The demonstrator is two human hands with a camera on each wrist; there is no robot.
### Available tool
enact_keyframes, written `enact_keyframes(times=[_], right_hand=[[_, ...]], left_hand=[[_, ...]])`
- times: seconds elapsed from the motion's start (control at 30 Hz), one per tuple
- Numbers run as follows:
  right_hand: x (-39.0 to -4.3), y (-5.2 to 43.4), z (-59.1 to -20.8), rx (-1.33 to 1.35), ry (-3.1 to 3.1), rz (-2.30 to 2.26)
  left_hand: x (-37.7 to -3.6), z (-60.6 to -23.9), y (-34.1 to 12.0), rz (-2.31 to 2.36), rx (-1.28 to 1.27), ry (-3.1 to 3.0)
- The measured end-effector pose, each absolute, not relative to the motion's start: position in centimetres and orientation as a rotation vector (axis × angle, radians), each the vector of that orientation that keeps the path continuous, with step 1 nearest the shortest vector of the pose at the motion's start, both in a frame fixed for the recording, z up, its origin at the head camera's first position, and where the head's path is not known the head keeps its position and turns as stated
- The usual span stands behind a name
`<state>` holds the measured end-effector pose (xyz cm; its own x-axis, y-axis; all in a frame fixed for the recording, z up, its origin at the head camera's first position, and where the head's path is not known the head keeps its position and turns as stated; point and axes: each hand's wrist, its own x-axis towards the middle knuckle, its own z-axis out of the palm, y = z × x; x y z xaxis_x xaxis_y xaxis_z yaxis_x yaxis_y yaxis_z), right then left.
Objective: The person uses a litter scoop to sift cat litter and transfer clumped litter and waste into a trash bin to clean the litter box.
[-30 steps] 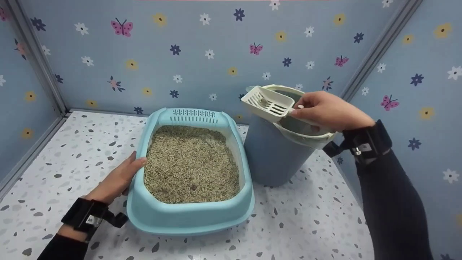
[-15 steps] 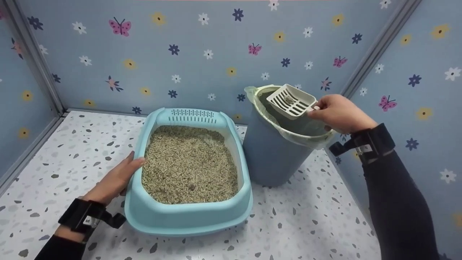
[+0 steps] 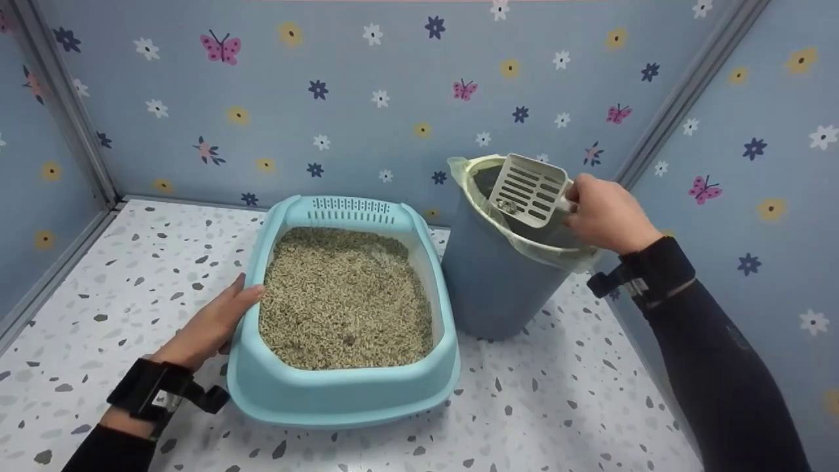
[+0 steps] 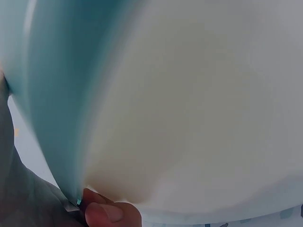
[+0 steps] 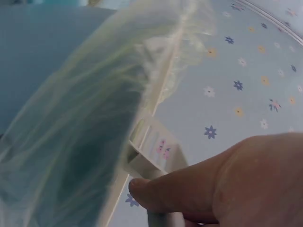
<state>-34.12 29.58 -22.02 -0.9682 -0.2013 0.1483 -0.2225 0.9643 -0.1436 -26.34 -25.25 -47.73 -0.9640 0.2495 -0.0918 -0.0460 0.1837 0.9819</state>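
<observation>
My right hand (image 3: 609,213) grips the handle of a pale slotted litter scoop (image 3: 543,189) over the mouth of a blue-grey bin (image 3: 488,288). The scoop tilts, and a small clump (image 3: 507,206) sits at its lower left edge. In the right wrist view, the thumb presses on the scoop (image 5: 175,156) beside the translucent bin liner (image 5: 90,80). My left hand (image 3: 213,324) holds the left rim of a light-blue litter box (image 3: 347,396), thumb on top. Curled fingertips (image 4: 113,215) show beneath that rim in the left wrist view. Pellet litter (image 3: 347,301) fills the box.
The bin stands close against the right side of the litter box, its liner folded over the rim. Flower-patterned wall panels (image 3: 354,144) enclose the back and sides. Underneath is a white speckled surface (image 3: 557,400).
The scoop has moved right from the bin's left rim to above its opening, then tipped down to the left. Its clump has slid toward the lower edge. My left hand stays in place.
</observation>
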Motion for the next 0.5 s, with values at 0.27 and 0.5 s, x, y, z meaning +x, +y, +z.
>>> enact_keyframes(times=[0.27,0.5], right_hand=[[-33.5,28.3,-23.8,0.383,-2.685,-0.174],[-33.3,28.0,-25.0,0.468,-2.433,-0.377]], left_hand=[[-26.5,-47.9,-25.2,1.868,0.204,2.231],[-26.5,-48.0,-25.2,1.851,0.194,2.250]])
